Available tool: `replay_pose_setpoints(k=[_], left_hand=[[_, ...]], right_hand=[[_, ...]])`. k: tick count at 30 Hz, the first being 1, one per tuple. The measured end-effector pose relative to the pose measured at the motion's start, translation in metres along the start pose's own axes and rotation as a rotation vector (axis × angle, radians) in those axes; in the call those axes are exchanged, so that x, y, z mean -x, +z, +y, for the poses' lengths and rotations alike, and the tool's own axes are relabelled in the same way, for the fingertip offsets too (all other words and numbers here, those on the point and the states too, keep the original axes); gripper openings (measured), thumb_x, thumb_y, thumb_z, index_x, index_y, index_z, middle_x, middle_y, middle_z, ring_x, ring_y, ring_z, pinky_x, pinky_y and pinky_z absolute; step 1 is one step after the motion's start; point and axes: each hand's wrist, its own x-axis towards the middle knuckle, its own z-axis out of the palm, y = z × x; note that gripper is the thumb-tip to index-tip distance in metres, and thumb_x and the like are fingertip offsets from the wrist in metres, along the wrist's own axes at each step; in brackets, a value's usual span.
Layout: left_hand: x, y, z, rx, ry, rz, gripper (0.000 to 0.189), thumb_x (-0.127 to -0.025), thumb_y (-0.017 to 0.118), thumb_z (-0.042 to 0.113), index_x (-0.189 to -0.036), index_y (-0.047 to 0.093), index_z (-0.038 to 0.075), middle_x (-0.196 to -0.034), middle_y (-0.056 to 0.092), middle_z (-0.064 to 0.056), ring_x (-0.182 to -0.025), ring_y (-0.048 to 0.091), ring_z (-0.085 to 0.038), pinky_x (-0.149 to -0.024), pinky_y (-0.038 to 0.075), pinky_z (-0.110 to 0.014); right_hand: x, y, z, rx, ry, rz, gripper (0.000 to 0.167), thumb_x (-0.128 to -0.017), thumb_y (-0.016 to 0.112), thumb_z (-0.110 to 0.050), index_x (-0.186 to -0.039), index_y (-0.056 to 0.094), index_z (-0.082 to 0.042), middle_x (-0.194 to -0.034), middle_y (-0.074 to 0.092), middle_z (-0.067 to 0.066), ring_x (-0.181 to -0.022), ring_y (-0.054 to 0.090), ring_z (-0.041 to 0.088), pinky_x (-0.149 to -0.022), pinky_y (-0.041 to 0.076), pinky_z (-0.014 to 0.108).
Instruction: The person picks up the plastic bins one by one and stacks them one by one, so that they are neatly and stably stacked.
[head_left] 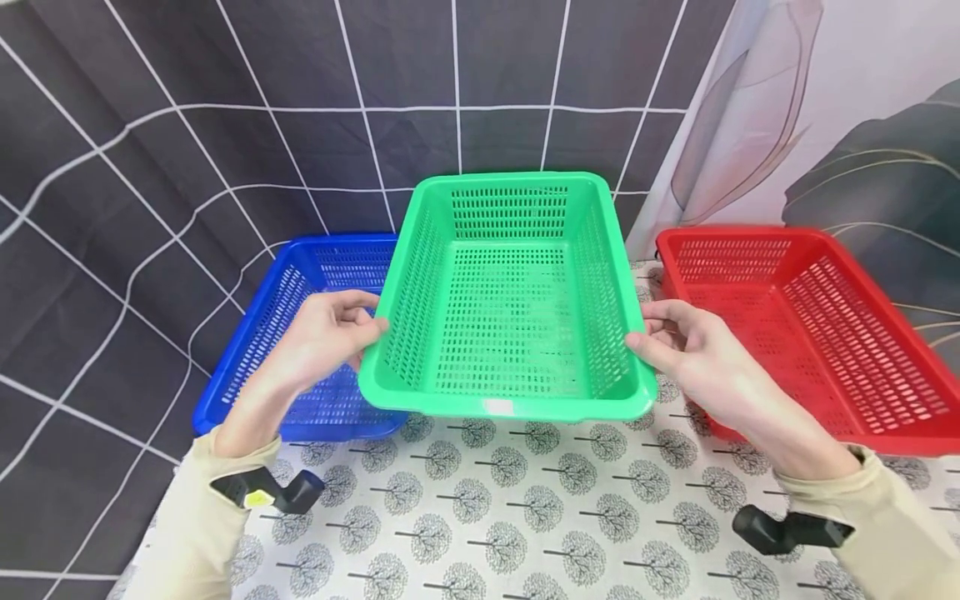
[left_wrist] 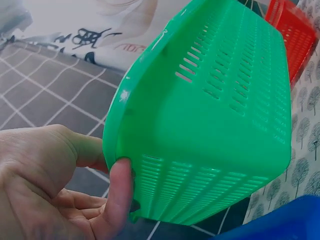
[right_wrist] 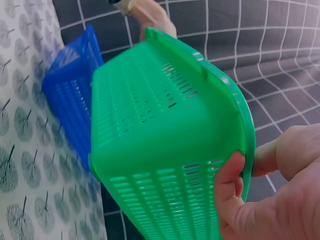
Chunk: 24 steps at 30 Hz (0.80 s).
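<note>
A green plastic basket (head_left: 517,321) with slotted walls is held up above the table, its near rim tilted toward me. My left hand (head_left: 333,329) pinches its left rim between thumb and curled fingers, and my right hand (head_left: 686,342) grips the right rim the same way. In the left wrist view the left hand (left_wrist: 65,185) has the thumb on one side of the rim and fingers under it. The right wrist view shows the right hand (right_wrist: 275,185) likewise around the rim. Nothing lies inside the green basket.
A blue basket (head_left: 300,417) stands on the left, partly hidden behind the left hand and green basket. To the right stands a red basket (head_left: 750,317). A tree-print cloth (head_left: 510,517) covers the table. Dark grid-patterned fabric (head_left: 495,67) hangs behind and on the left.
</note>
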Motion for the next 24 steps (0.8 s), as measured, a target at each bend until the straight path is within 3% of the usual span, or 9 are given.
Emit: replay_pose_setpoints(k=[5,11,18,24], left_hand=[[0.003,0.001,0.002,-0.001,-0.001,0.015,0.042,-0.096,0.06,0.001,-0.134,0.05,-0.012,-0.083,0.067,-0.015,-0.058,0.065,-0.024,-0.062,0.059,-0.036],[0.005,0.002,0.004,-0.041,0.016,0.051,0.045,-0.096,0.06,0.003,-0.137,0.048,-0.013,-0.079,0.063,-0.009,-0.058,0.059,-0.016,-0.057,0.054,-0.03],[0.006,0.004,0.005,-0.104,-0.024,0.102,0.048,-0.097,0.061,0.007,-0.139,0.047,-0.011,-0.078,0.06,-0.002,-0.06,0.053,-0.013,-0.058,0.045,-0.025],[0.013,-0.012,0.0,-0.127,-0.05,0.17,0.048,-0.098,0.061,0.011,-0.138,0.047,-0.01,-0.08,0.061,0.004,-0.063,0.053,-0.01,-0.054,0.043,-0.023]], right_hand=[[0.001,0.0,0.001,-0.09,-0.029,-0.005,0.048,-0.099,0.064,-0.011,-0.137,0.044,0.011,-0.113,0.063,0.02,-0.088,0.065,0.01,-0.077,0.054,0.02],[0.0,0.0,0.001,-0.151,-0.03,-0.004,0.048,-0.099,0.064,-0.013,-0.138,0.045,0.008,-0.111,0.059,0.018,-0.088,0.065,0.015,-0.078,0.054,0.02],[0.0,0.003,0.004,-0.247,-0.016,-0.007,0.048,-0.099,0.062,-0.011,-0.139,0.043,0.007,-0.112,0.055,0.017,-0.089,0.063,0.017,-0.082,0.053,0.022],[-0.007,0.02,-0.004,-0.292,-0.051,-0.007,0.045,-0.098,0.06,-0.007,-0.136,0.044,0.01,-0.107,0.054,0.017,-0.085,0.062,0.016,-0.079,0.051,0.023]])
